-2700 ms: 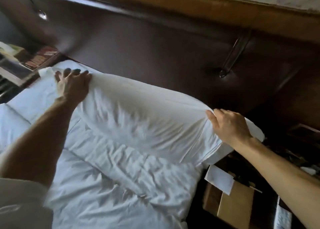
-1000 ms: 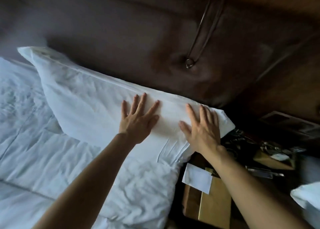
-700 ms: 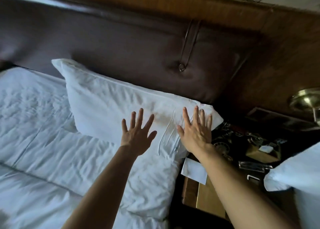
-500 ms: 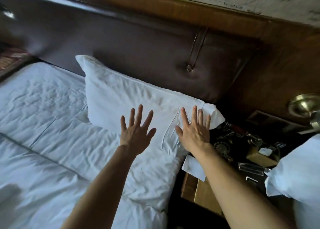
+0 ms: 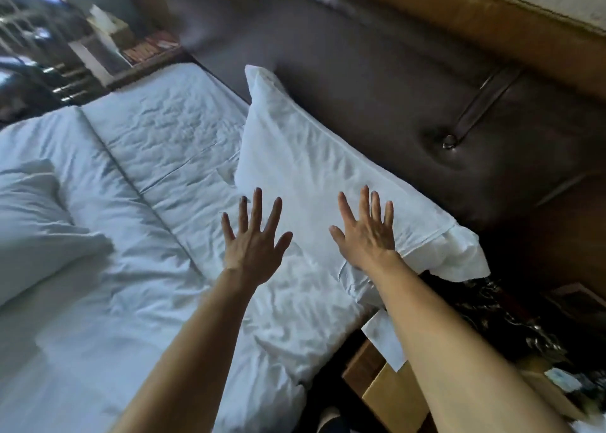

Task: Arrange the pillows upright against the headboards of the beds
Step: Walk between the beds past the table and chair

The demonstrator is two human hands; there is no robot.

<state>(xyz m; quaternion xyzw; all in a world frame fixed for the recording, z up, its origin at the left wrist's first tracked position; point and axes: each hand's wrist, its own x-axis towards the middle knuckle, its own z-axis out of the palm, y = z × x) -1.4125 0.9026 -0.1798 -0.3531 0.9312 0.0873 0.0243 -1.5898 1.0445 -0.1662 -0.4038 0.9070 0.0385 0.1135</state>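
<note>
A white pillow (image 5: pixel 311 163) leans upright against the dark brown padded headboard (image 5: pixel 410 81) on the right side of the bed. My left hand (image 5: pixel 254 239) is open with fingers spread, hovering in front of the pillow's lower edge and holding nothing. My right hand (image 5: pixel 367 232) is also open and spread, over the pillow's lower right part; whether it touches the fabric I cannot tell. A second white pillow (image 5: pixel 36 226) lies flat on the bed at the far left.
The white duvet (image 5: pixel 147 268) covers the bed. A cardboard box (image 5: pixel 393 390) with a white paper sits on the floor at the right, beside a cluttered dark nightstand (image 5: pixel 511 317). A shelf with books (image 5: pixel 147 48) stands beyond the bed's far side.
Both hands have lifted off the pillow and drawn back a little, fingers still spread. The view has swung left, bringing the second pillow and far shelf into sight.
</note>
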